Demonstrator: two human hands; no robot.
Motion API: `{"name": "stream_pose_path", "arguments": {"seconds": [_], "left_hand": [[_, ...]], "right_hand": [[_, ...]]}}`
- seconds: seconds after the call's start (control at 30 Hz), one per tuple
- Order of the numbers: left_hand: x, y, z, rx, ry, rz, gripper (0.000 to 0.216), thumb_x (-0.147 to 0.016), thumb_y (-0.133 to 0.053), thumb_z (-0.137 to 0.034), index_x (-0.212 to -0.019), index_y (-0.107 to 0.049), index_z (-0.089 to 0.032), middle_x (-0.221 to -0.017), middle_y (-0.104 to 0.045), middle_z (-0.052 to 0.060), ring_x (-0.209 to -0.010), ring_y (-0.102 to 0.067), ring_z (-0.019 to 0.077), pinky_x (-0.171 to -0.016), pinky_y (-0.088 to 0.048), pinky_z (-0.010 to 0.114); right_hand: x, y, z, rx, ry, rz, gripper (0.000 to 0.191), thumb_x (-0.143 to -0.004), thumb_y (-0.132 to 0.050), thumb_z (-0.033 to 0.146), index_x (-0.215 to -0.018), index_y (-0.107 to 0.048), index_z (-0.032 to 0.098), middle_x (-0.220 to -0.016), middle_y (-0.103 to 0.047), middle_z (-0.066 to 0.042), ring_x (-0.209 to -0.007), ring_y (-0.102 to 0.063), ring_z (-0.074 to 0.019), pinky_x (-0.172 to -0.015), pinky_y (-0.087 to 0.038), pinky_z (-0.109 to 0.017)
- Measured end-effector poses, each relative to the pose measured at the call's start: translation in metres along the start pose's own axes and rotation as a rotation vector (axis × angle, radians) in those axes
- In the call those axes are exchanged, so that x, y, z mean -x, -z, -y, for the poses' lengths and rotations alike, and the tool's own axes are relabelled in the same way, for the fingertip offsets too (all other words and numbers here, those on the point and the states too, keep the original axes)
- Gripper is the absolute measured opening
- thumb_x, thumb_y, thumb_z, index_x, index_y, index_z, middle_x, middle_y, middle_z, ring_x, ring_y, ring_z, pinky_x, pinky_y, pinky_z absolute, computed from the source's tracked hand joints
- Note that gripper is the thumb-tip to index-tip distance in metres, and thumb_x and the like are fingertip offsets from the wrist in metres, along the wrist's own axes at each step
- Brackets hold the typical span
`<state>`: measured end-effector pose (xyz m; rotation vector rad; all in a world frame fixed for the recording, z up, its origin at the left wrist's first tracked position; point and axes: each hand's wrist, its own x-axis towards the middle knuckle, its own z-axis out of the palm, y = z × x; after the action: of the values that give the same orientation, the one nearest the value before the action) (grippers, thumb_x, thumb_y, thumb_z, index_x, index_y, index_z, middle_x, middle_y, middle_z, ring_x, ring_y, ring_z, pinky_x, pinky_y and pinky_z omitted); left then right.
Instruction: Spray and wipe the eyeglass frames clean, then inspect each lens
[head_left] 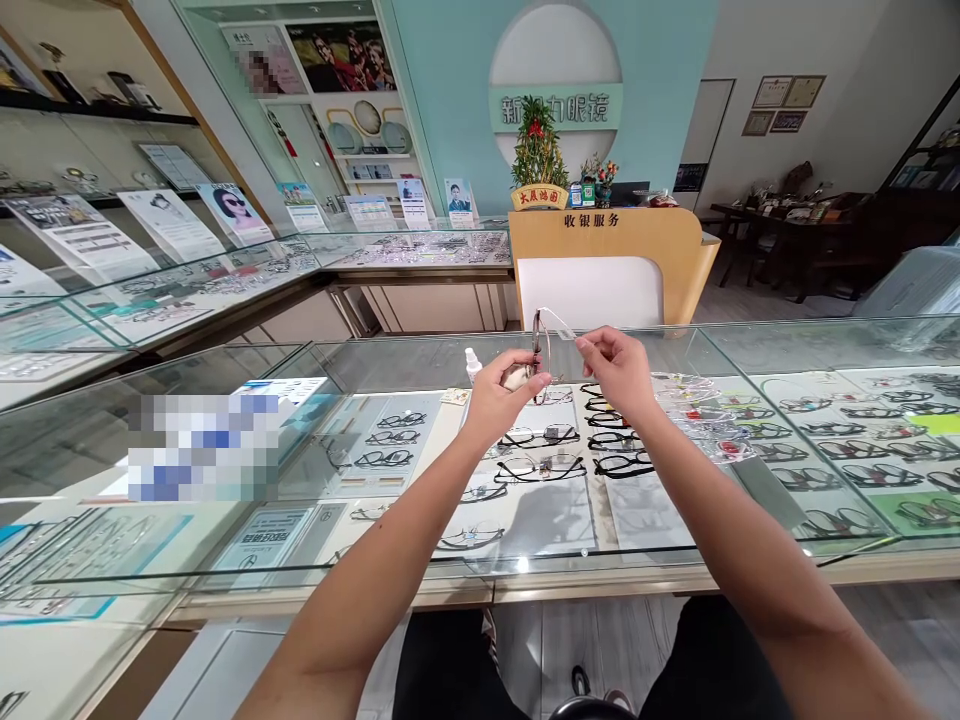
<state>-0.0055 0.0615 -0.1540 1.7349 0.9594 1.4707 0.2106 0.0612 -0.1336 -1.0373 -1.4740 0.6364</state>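
Note:
A pair of eyeglasses point(548, 345) with a thin frame is held up above the glass counter, its lenses turned nearly edge-on. My left hand point(499, 398) grips the lens side between thumb and fingers. Something whitish point(516, 378), perhaps a cloth, shows within that hand. My right hand point(619, 372) pinches the end of a pale temple arm. A small white spray bottle point(472, 365) stands just beyond my left hand. Below my hands, dark-framed glasses point(541, 468) lie in rows inside the counter.
The glass display counter point(525, 575) spans the space before my legs. Clear-framed glasses with coloured tags point(709, 415) lie right of my right wrist. A pixelated sign point(202, 447) stands on the left. A wooden cashier desk point(690, 265) is farther back, beside more display cases.

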Motion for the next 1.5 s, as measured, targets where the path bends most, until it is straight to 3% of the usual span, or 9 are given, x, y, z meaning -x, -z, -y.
{"name": "stream_pose_path", "arguments": {"seconds": [0.17,0.27,0.33,0.5,0.77,0.9,1.1,1.27,1.5], "left_hand": [[0.003,0.000,0.008,-0.056,-0.007,0.033,0.042,-0.084,-0.089,-0.055,-0.107,-0.081,-0.021,-0.113,-0.083,0.010,-0.101,-0.077,0.0266,-0.092,-0.062,0.040],[0.005,-0.001,0.011,-0.091,-0.043,0.056,0.041,-0.087,-0.087,-0.056,-0.109,-0.083,-0.022,-0.114,-0.082,0.011,-0.099,-0.076,0.0263,-0.086,-0.061,0.038],[0.006,-0.001,0.012,-0.102,-0.055,0.073,0.039,-0.088,-0.087,-0.055,-0.109,-0.084,-0.022,-0.114,-0.081,0.010,-0.099,-0.075,0.0262,-0.084,-0.060,0.038],[0.006,-0.003,0.011,-0.110,-0.054,0.082,0.036,-0.088,-0.087,-0.051,-0.109,-0.083,-0.022,-0.111,-0.081,0.009,-0.100,-0.074,0.0264,-0.087,-0.060,0.039],[0.006,-0.006,0.011,0.011,0.018,0.062,0.041,-0.083,-0.090,-0.052,-0.108,-0.081,-0.021,-0.115,-0.082,0.010,-0.106,-0.076,0.0285,-0.095,-0.062,0.042],[0.005,-0.007,0.008,0.016,0.036,0.031,0.044,-0.082,-0.090,-0.054,-0.108,-0.082,-0.021,-0.114,-0.082,0.010,-0.102,-0.077,0.0275,-0.086,-0.063,0.039],[0.005,-0.006,0.004,-0.055,-0.007,-0.063,0.040,-0.085,-0.088,-0.053,-0.110,-0.083,-0.022,-0.113,-0.082,0.009,-0.103,-0.075,0.0253,-0.091,-0.059,0.037],[0.004,-0.005,0.006,-0.009,0.011,-0.151,0.046,-0.086,-0.086,-0.057,-0.113,-0.081,-0.021,-0.116,-0.082,0.010,-0.092,-0.075,0.0224,-0.079,-0.059,0.033],[-0.005,0.000,0.010,0.103,0.006,-0.269,0.050,-0.087,-0.085,-0.061,-0.112,-0.074,-0.019,-0.116,-0.080,0.011,-0.101,-0.081,0.0261,-0.091,-0.063,0.038]], "right_hand": [[0.000,0.007,0.001,0.300,0.142,-0.254,0.029,-0.105,-0.064,0.049,-0.115,-0.074,0.024,-0.101,-0.085,-0.008,-0.086,-0.073,-0.0249,-0.084,-0.050,-0.039],[0.001,0.003,0.000,0.351,0.218,-0.295,0.052,-0.098,-0.074,0.055,-0.136,-0.060,0.023,-0.133,-0.079,-0.014,-0.110,-0.073,-0.0310,-0.096,-0.053,-0.046],[0.002,-0.003,-0.003,0.412,0.275,-0.285,0.067,-0.091,-0.080,0.062,-0.137,-0.055,0.021,-0.143,-0.071,-0.019,-0.120,-0.069,-0.0346,-0.103,-0.054,-0.051],[0.005,-0.013,-0.010,0.497,0.384,-0.227,0.065,-0.093,-0.077,0.063,-0.136,-0.052,0.022,-0.148,-0.063,-0.023,-0.143,-0.058,-0.0388,-0.118,-0.049,-0.057],[0.006,-0.011,-0.004,0.515,0.386,-0.195,0.064,-0.092,-0.074,0.040,-0.148,-0.049,0.022,-0.157,-0.059,-0.021,-0.145,-0.056,-0.0371,-0.121,-0.048,-0.057],[0.007,-0.011,-0.003,0.557,0.370,-0.175,0.062,-0.090,-0.067,0.030,-0.149,-0.050,0.021,-0.159,-0.059,-0.020,-0.150,-0.053,-0.0362,-0.125,-0.044,-0.056],[0.009,-0.012,0.000,0.631,0.327,-0.089,0.044,-0.090,-0.058,0.019,-0.133,-0.064,0.019,-0.155,-0.062,-0.018,-0.146,-0.054,-0.0370,-0.120,-0.044,-0.053],[0.011,-0.013,0.002,0.695,0.266,-0.049,0.037,-0.093,-0.055,0.019,-0.127,-0.069,0.020,-0.150,-0.066,-0.016,-0.136,-0.055,-0.0385,-0.110,-0.046,-0.053],[0.012,-0.016,-0.001,0.711,0.152,0.037,0.028,-0.098,-0.054,0.023,-0.120,-0.072,0.022,-0.135,-0.073,-0.015,-0.131,-0.056,-0.0392,-0.108,-0.046,-0.055]]}}
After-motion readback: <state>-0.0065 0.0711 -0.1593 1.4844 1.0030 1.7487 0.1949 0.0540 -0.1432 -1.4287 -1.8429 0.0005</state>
